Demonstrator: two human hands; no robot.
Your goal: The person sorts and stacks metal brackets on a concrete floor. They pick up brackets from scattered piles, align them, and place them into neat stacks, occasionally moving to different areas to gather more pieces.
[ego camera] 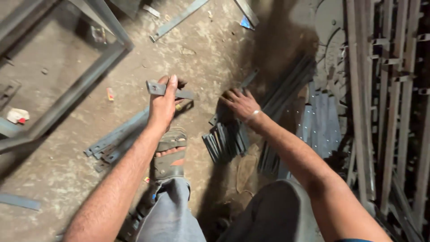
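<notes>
Small white-red packet [18,115], far left

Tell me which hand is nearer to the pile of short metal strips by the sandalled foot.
Right. The right hand reaches down over the top of the pile of short metal strips, fingers spread. The left hand is off to its left, its grip closed on a single flat strip.

left hand [163,104] gripping flat bar [169,90], right hand [242,104] on strips [226,139]

One head-worn camera — looking steeply down, close over the floor [58,179] and knees.
</notes>
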